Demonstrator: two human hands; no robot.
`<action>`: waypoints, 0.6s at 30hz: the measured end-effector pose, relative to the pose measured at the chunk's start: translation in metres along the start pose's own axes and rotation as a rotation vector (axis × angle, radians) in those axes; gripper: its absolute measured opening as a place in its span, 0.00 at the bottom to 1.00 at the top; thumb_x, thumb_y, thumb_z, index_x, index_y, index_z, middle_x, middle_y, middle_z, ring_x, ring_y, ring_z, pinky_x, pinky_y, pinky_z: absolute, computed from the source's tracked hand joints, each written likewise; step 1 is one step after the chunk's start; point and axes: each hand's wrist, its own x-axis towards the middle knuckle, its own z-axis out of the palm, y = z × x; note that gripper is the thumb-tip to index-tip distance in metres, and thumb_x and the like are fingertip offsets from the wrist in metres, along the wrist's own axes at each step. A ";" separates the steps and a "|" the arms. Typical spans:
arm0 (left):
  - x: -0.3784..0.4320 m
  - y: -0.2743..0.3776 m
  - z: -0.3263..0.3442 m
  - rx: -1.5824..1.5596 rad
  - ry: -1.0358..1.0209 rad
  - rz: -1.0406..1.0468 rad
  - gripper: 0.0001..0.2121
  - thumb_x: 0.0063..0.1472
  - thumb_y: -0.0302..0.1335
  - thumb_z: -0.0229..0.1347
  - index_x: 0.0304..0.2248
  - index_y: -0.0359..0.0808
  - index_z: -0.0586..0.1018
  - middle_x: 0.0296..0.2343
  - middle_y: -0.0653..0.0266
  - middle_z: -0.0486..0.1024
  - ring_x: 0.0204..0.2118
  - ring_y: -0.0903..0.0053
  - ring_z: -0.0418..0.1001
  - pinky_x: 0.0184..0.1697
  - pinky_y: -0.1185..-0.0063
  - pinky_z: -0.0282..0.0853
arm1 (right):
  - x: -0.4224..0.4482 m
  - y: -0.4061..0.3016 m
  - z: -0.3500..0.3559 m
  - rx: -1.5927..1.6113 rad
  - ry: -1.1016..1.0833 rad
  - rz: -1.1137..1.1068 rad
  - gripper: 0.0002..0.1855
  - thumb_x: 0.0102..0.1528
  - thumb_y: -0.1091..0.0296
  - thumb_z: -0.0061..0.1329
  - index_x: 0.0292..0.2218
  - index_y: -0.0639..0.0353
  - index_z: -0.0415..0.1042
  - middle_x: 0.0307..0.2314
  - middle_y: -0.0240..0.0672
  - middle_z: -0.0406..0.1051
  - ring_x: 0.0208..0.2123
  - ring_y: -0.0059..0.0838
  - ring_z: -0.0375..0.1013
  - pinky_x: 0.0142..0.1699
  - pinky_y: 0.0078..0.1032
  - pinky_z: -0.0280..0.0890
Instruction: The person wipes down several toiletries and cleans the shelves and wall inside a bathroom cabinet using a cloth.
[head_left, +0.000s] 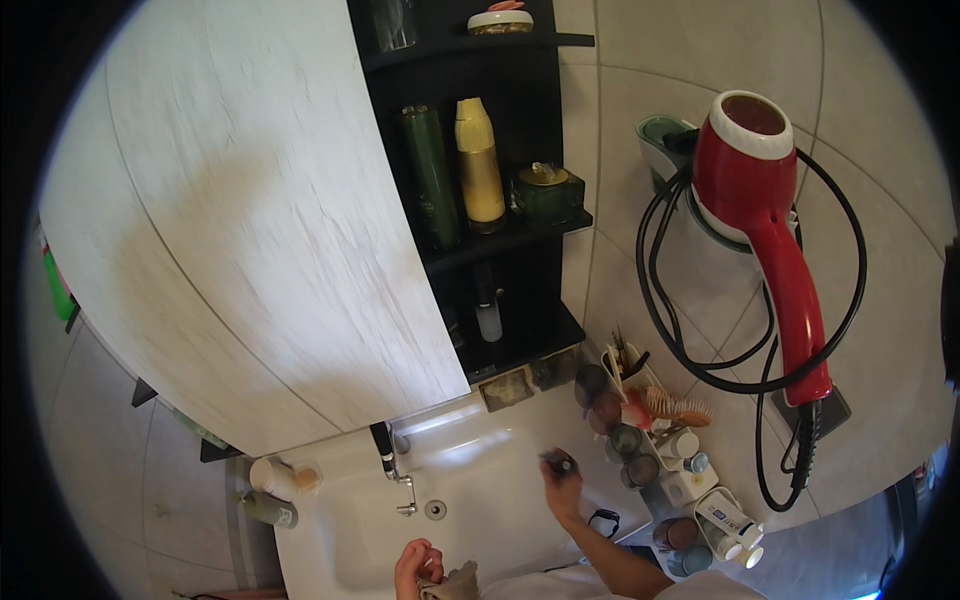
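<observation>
My right hand (562, 491) is closed around a small dark object (559, 461), blurred, over the right side of the white washbasin (480, 529). My left hand (418, 564), fingers curled, is at the basin's front edge beside a grey-beige cloth (454, 583); whether it grips the cloth is unclear. A chrome and black faucet (386, 450) with a swivel spout stands left of the drain (435, 510). A dark wristwatch or band (604, 523) lies on the basin's right ledge, near my right forearm.
Glass cups (624, 442), a hairbrush (679, 407) and tubes (731, 517) crowd the right side. A red hair dryer (787, 285) hangs on the tiled wall. Black shelves (517, 240) hold bottles beside a pale cabinet (247, 210). A pump bottle (274, 510) stands at left.
</observation>
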 end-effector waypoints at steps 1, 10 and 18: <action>-0.001 0.000 0.000 0.064 0.058 0.038 0.10 0.61 0.34 0.52 0.23 0.44 0.66 0.16 0.76 0.57 0.17 0.87 0.51 0.19 0.86 0.46 | 0.002 -0.041 0.038 -0.117 -0.096 -0.059 0.21 0.52 0.84 0.49 0.48 0.64 0.64 0.38 0.31 0.69 0.36 0.19 0.70 0.42 0.17 0.68; -0.004 0.003 0.007 0.008 0.057 0.027 0.13 0.61 0.34 0.52 0.22 0.44 0.63 0.15 0.75 0.56 0.18 0.86 0.51 0.20 0.85 0.46 | 0.125 -0.168 0.162 -0.863 -0.376 -0.359 0.22 0.55 0.64 0.50 0.47 0.68 0.62 0.30 0.50 0.72 0.34 0.46 0.72 0.39 0.36 0.67; -0.005 -0.005 -0.004 0.156 0.139 0.164 0.15 0.60 0.36 0.52 0.19 0.45 0.63 0.14 0.75 0.56 0.16 0.85 0.51 0.19 0.84 0.46 | 0.146 -0.156 0.187 -0.844 -0.582 -0.356 0.18 0.52 0.73 0.51 0.44 0.66 0.64 0.27 0.43 0.68 0.34 0.44 0.71 0.38 0.35 0.65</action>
